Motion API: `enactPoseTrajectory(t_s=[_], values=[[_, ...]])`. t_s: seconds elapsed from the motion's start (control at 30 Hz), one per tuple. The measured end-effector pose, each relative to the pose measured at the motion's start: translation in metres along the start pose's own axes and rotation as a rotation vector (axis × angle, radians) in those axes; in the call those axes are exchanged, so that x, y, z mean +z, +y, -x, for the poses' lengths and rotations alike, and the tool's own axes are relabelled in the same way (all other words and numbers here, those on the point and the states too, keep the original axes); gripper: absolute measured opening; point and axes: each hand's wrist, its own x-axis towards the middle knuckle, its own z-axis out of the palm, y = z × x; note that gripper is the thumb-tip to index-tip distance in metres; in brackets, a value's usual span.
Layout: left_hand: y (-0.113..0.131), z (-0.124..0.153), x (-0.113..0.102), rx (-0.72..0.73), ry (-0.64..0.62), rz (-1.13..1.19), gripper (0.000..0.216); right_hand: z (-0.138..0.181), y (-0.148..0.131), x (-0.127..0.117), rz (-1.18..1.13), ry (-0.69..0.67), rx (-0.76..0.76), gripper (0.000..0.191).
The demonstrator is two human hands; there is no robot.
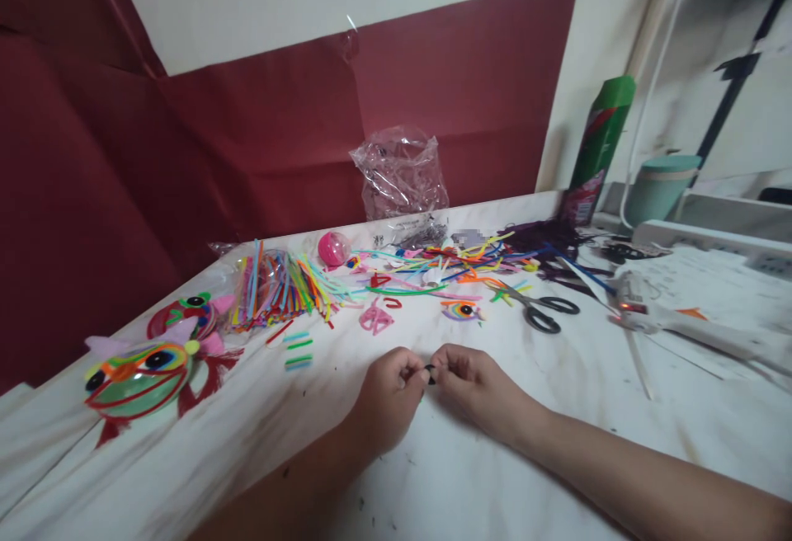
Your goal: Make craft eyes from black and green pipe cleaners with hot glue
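I see the left hand [388, 397] and right hand [476, 384] meeting low in the centre of the frame. The fingers [413, 376] of both pinch a small black piece [430, 373] just above the white surface [557, 442]. The piece is tiny and mostly covered, so I judge a slack pinch could drop it among the dark specks below, where it would be hard to find. At right, the scissors [544, 310] and the glue gun [668, 322], its tip glowing red, lie near enough that a careless reach could snag or burn.
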Motion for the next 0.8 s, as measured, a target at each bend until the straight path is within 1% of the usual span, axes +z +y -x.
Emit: enactPoseTrajectory(t_s=[0.1, 0.17, 0.23, 0.3, 0.37, 0.43, 0.47, 0.53, 0.6, 0.67, 0.73, 0.8], values=[[0.0, -0.001, -0.002, -0.005, 0.008, 0.021, 0.013, -0.001, -0.005, -0.002, 0.023, 0.006, -0.019, 0.022], [0.0, -0.002, -0.003, 0.003, 0.039, 0.027, 0.014, -0.005, -0.01, -0.011, 0.058, 0.057, -0.054, 0.025], [-0.001, -0.003, -0.004, 0.019, 0.066, 0.023, 0.014, -0.013, -0.017, -0.03, 0.194, 0.165, -0.101, 0.029], [-0.002, -0.003, -0.005, 0.033, 0.074, 0.024, 0.014, -0.023, -0.024, -0.059, 0.419, 0.279, -0.124, 0.03], [-0.002, -0.002, -0.004, 0.048, 0.062, 0.028, 0.014, -0.035, -0.028, -0.092, 0.561, 0.318, -0.098, 0.025], [-0.001, -0.001, -0.004, 0.074, 0.045, 0.024, 0.013, -0.046, -0.027, -0.119, 0.701, 0.3, -0.037, 0.018], [-0.001, -0.001, -0.004, 0.092, 0.038, 0.019, 0.013, -0.05, -0.024, -0.13, 0.772, 0.277, 0.008, 0.015], [-0.001, 0.0, -0.004, 0.13, 0.035, 0.007, 0.013, -0.054, -0.014, -0.141, 0.9, 0.205, 0.11, 0.015], [-0.002, -0.001, -0.004, 0.157, 0.03, -0.004, 0.013, -0.056, -0.004, -0.143, 1.002, 0.121, 0.203, 0.014], [-0.003, -0.002, -0.005, 0.179, 0.018, -0.014, 0.013, -0.056, 0.001, -0.14, 1.076, 0.053, 0.263, 0.017], [-0.004, -0.002, -0.007, 0.198, 0.006, -0.026, 0.013, -0.057, 0.001, -0.139, 1.122, 0.012, 0.285, 0.023], [-0.004, -0.003, -0.008, 0.212, 0.002, -0.042, 0.014, -0.058, -0.005, -0.141, 1.143, -0.002, 0.274, 0.023]])
